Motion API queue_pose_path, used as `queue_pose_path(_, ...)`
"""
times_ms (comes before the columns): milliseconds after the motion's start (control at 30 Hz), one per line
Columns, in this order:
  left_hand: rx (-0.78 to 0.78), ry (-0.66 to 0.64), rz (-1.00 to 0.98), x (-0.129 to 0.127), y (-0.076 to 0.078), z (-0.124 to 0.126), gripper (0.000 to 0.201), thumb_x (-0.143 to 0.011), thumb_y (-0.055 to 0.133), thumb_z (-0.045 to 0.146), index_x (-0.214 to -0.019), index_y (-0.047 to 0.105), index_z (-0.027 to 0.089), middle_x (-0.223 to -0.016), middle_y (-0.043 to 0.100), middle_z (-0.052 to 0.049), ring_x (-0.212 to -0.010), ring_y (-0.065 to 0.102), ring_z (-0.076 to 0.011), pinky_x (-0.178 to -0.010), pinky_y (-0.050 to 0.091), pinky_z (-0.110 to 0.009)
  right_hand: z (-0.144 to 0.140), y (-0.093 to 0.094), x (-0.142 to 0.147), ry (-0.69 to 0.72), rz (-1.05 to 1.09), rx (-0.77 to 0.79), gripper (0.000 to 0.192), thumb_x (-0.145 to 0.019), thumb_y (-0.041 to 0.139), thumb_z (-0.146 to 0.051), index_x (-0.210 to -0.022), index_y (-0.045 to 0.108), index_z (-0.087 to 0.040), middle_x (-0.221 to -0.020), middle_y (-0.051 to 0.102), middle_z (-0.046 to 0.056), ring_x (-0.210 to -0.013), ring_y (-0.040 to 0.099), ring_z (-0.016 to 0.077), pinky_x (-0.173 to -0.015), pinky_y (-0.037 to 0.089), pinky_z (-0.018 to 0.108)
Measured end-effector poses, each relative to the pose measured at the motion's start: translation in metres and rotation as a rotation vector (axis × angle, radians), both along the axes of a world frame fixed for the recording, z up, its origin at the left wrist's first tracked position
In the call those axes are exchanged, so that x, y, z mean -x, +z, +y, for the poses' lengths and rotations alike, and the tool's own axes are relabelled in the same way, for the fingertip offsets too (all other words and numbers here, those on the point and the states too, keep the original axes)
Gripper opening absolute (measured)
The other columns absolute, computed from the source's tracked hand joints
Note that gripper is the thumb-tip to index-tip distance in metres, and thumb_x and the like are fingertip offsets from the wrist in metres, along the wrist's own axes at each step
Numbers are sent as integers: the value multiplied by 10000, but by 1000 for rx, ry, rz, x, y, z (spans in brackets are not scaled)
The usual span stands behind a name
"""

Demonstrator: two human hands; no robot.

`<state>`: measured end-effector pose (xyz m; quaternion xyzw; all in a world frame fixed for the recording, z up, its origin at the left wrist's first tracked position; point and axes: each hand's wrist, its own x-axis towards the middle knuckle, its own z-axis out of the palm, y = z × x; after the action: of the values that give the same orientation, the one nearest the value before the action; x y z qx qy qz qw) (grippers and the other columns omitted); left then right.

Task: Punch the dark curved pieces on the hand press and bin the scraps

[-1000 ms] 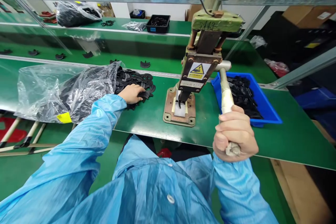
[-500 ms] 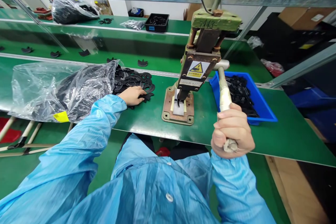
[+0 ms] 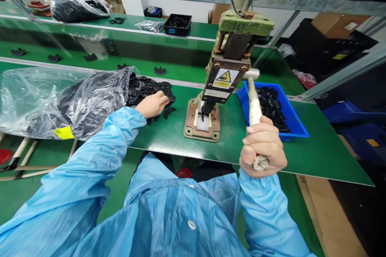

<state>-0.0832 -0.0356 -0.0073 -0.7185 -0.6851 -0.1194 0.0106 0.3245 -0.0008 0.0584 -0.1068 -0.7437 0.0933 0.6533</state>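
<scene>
Black flat parts lie heaped left of centre, under my left hand, fingers curled onto them. My right hand grips the press lever, lower right.

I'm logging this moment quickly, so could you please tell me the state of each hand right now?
Left hand: resting on the pile of black parts; grip cannot be told.
Right hand: closed around the press lever.

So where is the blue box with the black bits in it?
The blue box sits on the green table at the right of the head view, just behind the right hand and beside the hand press.
</scene>
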Motion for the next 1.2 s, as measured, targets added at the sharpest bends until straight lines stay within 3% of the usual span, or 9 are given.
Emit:
queue_pose_path(133,-3,53,-13,-3,-2,-1,372,-1104,419,377,-1242,715,200,-1223,624,-149,-1029,704,-282,-884,570,-384,0,0,2,4,11,-14,204,-845,719,-290,-717,568,-239,-697,645,-40,-832,703,190,-1075,567,594)
queue_pose_path(300,-113,120,-108,-6,2,-2,344,-1101,428,320,-1285,674,164,-1262,599,-168,-1055,696,-287,-952,559,-398,0,0,4,-18,21,-8,240,-861,718,-317,-707,551,-237,-683,632,-48,-818,705,186,-1068,573,591)
queue_pose_path(467,3,-95,-109,-21,8,-7,339,-1073,491,291,-1360,649,206,-1259,642,-137,-1117,689,-272,-1006,549,-380,0,0,5,-8,32,-16,247,-885,709,-316,-715,549,-233,-689,626,-45,-821,700,180,-1072,569,585)
queue_pose_path(600,52,-202,-129,-45,0,-6,325,-1028,555,254,-1336,641,197,-1161,705,-119,-1056,705,-266,-937,540,-367,-3,0,5,-30,35,20,262,-911,694,-351,-716,557,-243,-693,636,-50,-823,700,186,-1066,566,613)
queue_pose_path(667,57,-185,-218,-59,-10,-3,246,-999,606,261,-1224,670,182,-1063,728,-102,-960,709,-247,-863,530,-343,-4,0,5,-34,39,27,268,-913,693,-355,-711,559,-240,-691,641,-48,-822,701,189,-1063,564,617)
queue_pose_path(800,103,58,-578,-82,-27,3,180,-982,673,370,-1009,680,192,-820,710,-25,-730,664,-180,-677,476,-283,-4,1,6,-23,49,22,274,-902,705,-343,-698,560,-232,-678,640,-43,-811,699,189,-1055,564,606)
queue_pose_path(900,115,180,-848,-90,-29,9,223,-974,709,406,-932,645,196,-715,662,16,-649,626,-143,-609,448,-245,-4,1,6,-32,40,26,271,-907,702,-359,-705,563,-242,-681,637,-49,-813,699,189,-1056,568,616)
queue_pose_path(1033,178,175,-1143,-97,-18,22,278,-968,764,406,-916,596,192,-638,628,31,-542,606,-118,-532,456,-217,-4,1,6,-40,44,18,279,-914,696,-379,-710,556,-250,-676,621,-55,-809,696,185,-1057,572,621)
queue_pose_path(1200,229,128,-1251,-117,-10,40,234,-978,784,315,-949,596,177,-652,674,15,-526,657,-110,-518,501,-196,-4,1,6,-38,28,22,266,-913,695,-361,-717,559,-243,-678,625,-48,-820,697,188,-1060,568,620)
